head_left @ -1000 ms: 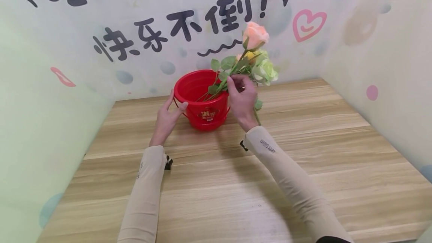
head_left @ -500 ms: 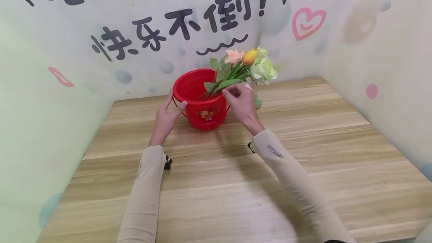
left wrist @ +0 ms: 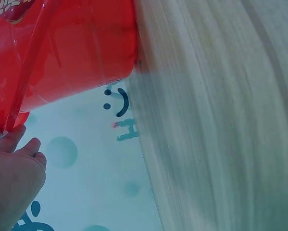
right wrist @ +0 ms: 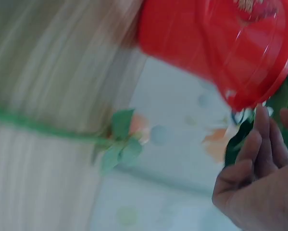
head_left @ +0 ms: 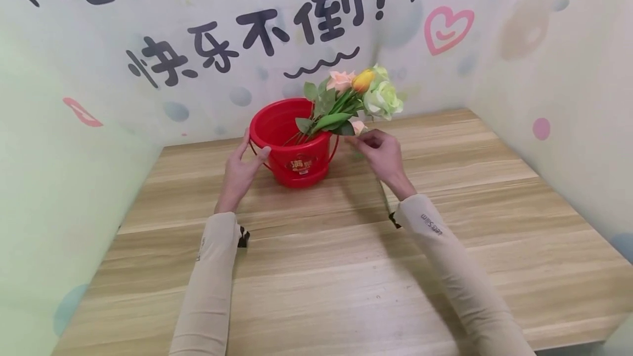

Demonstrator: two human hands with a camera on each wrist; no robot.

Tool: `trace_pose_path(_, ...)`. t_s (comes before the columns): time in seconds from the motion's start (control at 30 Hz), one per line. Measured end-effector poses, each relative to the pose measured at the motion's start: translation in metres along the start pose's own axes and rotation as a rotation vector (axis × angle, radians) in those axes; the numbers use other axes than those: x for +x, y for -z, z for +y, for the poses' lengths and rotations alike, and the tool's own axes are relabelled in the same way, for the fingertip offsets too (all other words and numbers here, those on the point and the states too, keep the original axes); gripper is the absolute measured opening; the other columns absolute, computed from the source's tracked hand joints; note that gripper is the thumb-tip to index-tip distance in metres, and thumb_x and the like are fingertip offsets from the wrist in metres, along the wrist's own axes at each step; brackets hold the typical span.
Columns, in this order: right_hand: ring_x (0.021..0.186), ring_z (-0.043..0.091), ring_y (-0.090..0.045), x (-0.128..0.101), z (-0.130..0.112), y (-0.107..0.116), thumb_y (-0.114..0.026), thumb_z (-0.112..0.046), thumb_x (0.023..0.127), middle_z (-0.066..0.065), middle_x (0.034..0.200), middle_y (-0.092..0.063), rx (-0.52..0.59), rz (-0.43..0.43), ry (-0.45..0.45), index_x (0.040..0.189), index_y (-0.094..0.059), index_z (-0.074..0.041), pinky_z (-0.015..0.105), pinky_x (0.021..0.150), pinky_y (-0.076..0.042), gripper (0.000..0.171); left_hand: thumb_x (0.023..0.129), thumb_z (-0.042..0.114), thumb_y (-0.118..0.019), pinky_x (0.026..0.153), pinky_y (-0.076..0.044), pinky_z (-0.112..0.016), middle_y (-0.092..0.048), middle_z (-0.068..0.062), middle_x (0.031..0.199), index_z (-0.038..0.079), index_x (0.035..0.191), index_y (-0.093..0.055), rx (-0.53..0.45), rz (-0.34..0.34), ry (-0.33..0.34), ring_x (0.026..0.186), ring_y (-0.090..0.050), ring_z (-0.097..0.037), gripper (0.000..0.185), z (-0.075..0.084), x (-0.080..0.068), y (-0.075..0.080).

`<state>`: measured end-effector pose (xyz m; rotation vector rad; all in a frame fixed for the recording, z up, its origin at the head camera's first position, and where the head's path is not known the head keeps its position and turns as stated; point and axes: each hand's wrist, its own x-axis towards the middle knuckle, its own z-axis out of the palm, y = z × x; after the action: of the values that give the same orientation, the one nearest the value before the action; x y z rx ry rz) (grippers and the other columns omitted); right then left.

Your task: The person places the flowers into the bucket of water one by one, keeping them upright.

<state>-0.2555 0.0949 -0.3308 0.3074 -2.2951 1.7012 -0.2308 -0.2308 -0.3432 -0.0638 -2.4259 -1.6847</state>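
- Fingers [head_left: 243, 144] of the left hand [head_left: 240, 169] are lying straight up the side of the red bucket [head_left: 292, 144], thumb pressing near the rim, steadying it rather than wrapping it; the left wrist view is showing the fingertips touching the thin red handle [left wrist: 23, 77].
- Over on the other side, the right hand [head_left: 382, 155] is hovering just beside the bucket's right rim, fingers loosely curled and gripping nothing as far as I can see; they are near the leaves but I cannot tell whether they are brushing them.
- Flowers [head_left: 363, 92] are leaning out over the right rim with their stems down inside the bucket: a peach rose, an orange bud and pale green blooms, all bunched to one side.
- One more stem [right wrist: 47, 130] is lying flat on the wooden table [head_left: 346, 268] beside the right hand, clearest in the right wrist view, though that view is blurred.
- My worry is the lean: with every head hanging off the same side, the bunch is looking top-heavy, and a knock from the right hand could be tipping stems out over the rim.
- Since the bucket looks light, it could be sliding or rocking on the smooth wood if the left hand's flat, pressing hold is easing off.
- That loose stem could be getting swept aside by the sleeve [head_left: 460, 279] passing over it.
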Motion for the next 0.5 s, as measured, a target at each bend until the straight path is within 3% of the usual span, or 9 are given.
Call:
trace_pose_path(0.1,0.079,0.021,-0.065,0.0,0.011,0.015,-0.072,-0.014,0.097,0.017,0.092,-0.074,-0.014,-0.027,-0.056,0.102,-0.074,0.007,0.022,0.065,-0.047,0.021,0.097,0.053,-0.068,0.117,-0.036,-0.053,-0.028,0.005,0.168,0.029,0.165,-0.025,0.006,-0.001,0.002,0.155,-0.022,-0.022,0.085,0.001,0.0,0.0)
trace_pose_path(0.3,0.08,0.014,-0.065,0.003,0.03,0.037,-0.067,-0.012,0.098,0.008,0.086,-0.074,-0.06,-0.066,-0.139,0.108,-0.072,0.01,0.025,0.07,-0.046,0.025,0.099,0.042,-0.069,0.119,-0.031,-0.055,-0.029,0.002,0.167,0.028,0.164,-0.026,0.009,-0.001,-0.017,0.155,-0.023,-0.024,0.079,0.001,0.001,0.001)
trace_pose_path(0.5,0.097,0.026,-0.066,0.004,0.043,0.048,-0.063,-0.012,0.101,0.019,0.102,-0.073,-0.064,-0.131,-0.248,0.113,-0.069,0.012,0.04,0.092,-0.053,0.027,0.099,0.044,-0.069,0.119,-0.031,-0.055,-0.03,0.003,0.167,0.026,0.164,-0.026,0.011,-0.001,-0.026,0.155,-0.023,-0.023,0.08,-0.001,0.002,0.0)
